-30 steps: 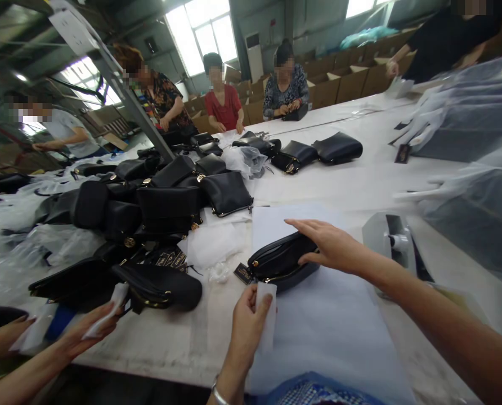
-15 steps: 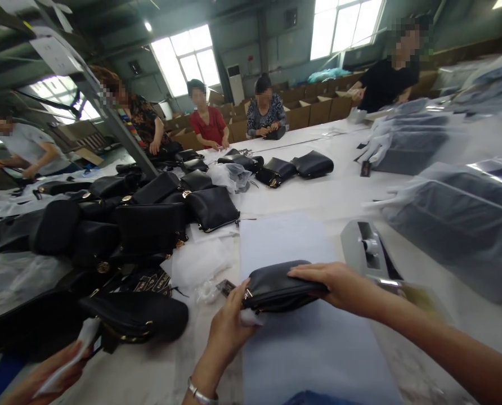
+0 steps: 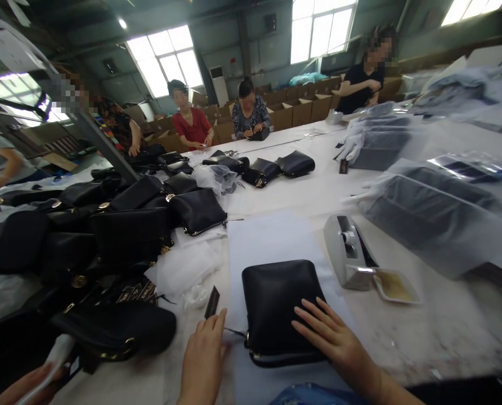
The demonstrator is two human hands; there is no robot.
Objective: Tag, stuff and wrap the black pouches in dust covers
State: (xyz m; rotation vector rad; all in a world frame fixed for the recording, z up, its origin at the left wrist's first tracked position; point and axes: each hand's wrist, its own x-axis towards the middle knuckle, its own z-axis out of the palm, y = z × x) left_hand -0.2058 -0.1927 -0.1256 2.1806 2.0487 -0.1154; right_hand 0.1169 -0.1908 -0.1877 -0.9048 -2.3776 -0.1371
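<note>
A black zip pouch (image 3: 282, 304) lies flat on a sheet of white paper (image 3: 272, 230) in front of me, its zipper edge toward my body. My right hand (image 3: 339, 343) rests on its lower right part with fingers stretched and slightly spread. Just left of the pouch, my left hand (image 3: 204, 351) has its fingers closed at the bottom of a dark hang tag (image 3: 212, 302). A thin cord runs from that hand to the pouch's corner.
Black pouches (image 3: 128, 230) are heaped on the left, where a co-worker's hand (image 3: 35, 382) holds something white. A grey tape dispenser (image 3: 346, 253) and a shallow dish (image 3: 397, 286) stand on the right. Wrapped bags (image 3: 428, 208) lie beyond them. Several people work across the table.
The pouch has gone from being held tilted between both hands to lying flat on the paper. My left hand has shifted left to the hang tag; my right hand now lies on the pouch.
</note>
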